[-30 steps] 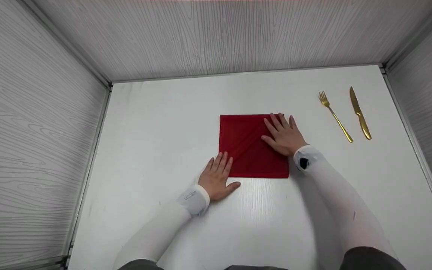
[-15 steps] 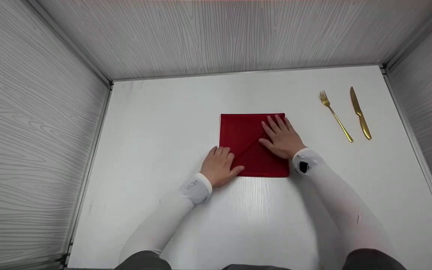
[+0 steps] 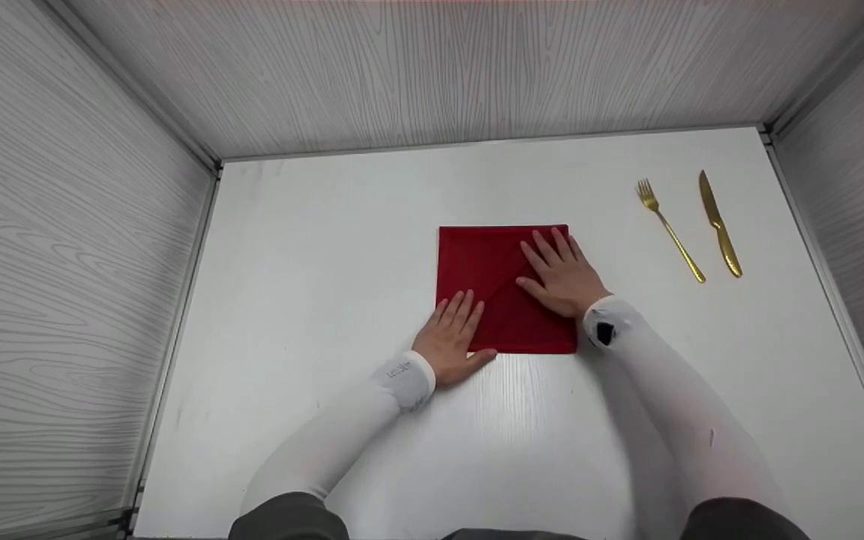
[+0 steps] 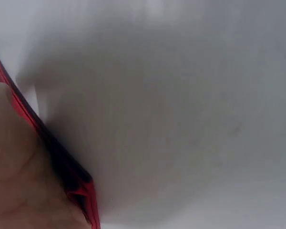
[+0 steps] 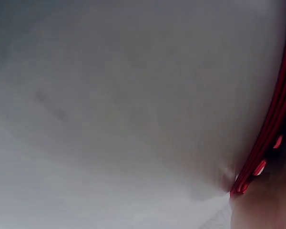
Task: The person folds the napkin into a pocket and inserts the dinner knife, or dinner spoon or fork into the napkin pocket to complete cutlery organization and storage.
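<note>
A red cloth napkin point(image 3: 477, 259), folded into a layered square with a diagonal fold line, lies flat on the white table. My left hand point(image 3: 451, 341) rests with straight fingers on its near left corner, the thumb at the near edge. On its right side lies my right hand point(image 3: 563, 277), fingers spread toward the far right corner. In the left wrist view the stacked folded edge of the napkin point(image 4: 88, 198) shows beside the palm point(image 4: 19, 176). The right wrist view has the napkin's layered edge point(image 5: 271, 119) next to the right hand point(image 5: 264, 205).
A gold fork point(image 3: 670, 231) and a gold knife point(image 3: 719, 225) lie side by side to the right of the napkin. Grey wood-grain panels point(image 3: 432, 75) stand along the back and both sides of the white table point(image 3: 312, 247).
My left hand has moved up and right onto the napkin's corner, its fingers bending midway and now straight again. My right hand has slid slightly left and down. The fork and knife stay put.
</note>
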Demonstrator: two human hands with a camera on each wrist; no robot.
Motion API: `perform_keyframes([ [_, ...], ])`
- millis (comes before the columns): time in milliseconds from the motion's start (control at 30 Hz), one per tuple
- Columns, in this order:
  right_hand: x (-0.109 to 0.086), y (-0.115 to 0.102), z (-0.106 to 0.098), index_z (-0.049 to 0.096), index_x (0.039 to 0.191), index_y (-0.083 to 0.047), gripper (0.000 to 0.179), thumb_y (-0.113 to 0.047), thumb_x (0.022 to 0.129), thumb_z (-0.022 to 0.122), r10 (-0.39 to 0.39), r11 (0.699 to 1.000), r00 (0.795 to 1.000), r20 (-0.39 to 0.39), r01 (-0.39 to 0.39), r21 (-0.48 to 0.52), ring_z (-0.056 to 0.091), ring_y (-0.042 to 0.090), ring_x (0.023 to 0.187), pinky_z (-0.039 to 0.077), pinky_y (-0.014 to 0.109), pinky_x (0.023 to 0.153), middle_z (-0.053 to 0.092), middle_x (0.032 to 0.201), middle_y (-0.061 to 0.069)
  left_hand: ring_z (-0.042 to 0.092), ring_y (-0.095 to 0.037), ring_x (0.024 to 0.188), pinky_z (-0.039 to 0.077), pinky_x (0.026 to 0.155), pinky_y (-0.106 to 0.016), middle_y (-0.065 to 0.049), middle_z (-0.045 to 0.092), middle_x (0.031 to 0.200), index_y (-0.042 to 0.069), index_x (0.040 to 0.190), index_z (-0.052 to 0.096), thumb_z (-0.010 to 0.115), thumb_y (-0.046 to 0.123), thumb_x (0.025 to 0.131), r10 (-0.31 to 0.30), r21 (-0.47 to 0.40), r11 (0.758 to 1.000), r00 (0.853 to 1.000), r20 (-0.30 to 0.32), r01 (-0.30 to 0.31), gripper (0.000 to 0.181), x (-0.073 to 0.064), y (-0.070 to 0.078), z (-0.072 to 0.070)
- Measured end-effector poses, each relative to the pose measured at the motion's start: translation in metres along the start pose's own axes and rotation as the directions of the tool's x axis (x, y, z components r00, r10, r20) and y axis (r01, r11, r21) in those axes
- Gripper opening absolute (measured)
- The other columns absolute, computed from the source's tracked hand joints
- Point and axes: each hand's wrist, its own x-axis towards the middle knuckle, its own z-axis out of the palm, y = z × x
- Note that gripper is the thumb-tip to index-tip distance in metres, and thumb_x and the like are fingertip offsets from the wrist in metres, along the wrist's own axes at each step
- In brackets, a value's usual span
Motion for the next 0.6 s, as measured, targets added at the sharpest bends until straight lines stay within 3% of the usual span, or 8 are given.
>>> perform_keyframes([
  [267,0.0016,0.0009,-0.0031,0.015,0.171,-0.024,0.079,-0.069,0.107,0.029,0.009,1.000,1.000,-0.005,-0.009,-0.011,-0.008,0.047,0.162,-0.002,0.063,0.131,0.009,0.179,0.007,-0.010,-0.027,0.165,-0.003,0.134,-0.044,-0.008,-0.009,0.179,0.014,0.170,-0.003,0.020,0.073,0.106,0.000,-0.029,1.000,1.000,0.029,0.001,0.090,0.0010,-0.0027,0.0006],
  [433,-0.0005,0.0004,-0.0010,0.008,0.172,-0.023,0.082,-0.070,0.107,0.026,0.015,1.000,1.000,0.016,-0.015,-0.012,-0.012,0.047,0.162,-0.005,0.065,0.130,0.000,0.179,0.008,-0.017,-0.026,0.164,-0.009,0.133,-0.043,-0.005,-0.016,0.178,0.017,0.169,-0.009,0.015,0.075,0.105,-0.005,-0.036,0.999,0.997,0.072,0.008,0.090,0.0071,-0.0048,0.0062],
  [600,0.0006,-0.0002,-0.0002,0.003,0.171,-0.022,0.084,-0.072,0.106,0.022,0.019,0.999,0.999,0.035,-0.018,-0.042,-0.014,0.048,0.161,-0.005,0.065,0.130,-0.007,0.179,0.008,-0.016,-0.027,0.164,-0.008,0.134,-0.044,-0.005,-0.014,0.178,0.017,0.170,-0.005,0.018,0.074,0.105,-0.010,-0.043,0.999,0.997,0.075,0.013,0.089,0.0085,-0.0055,0.0068],
])
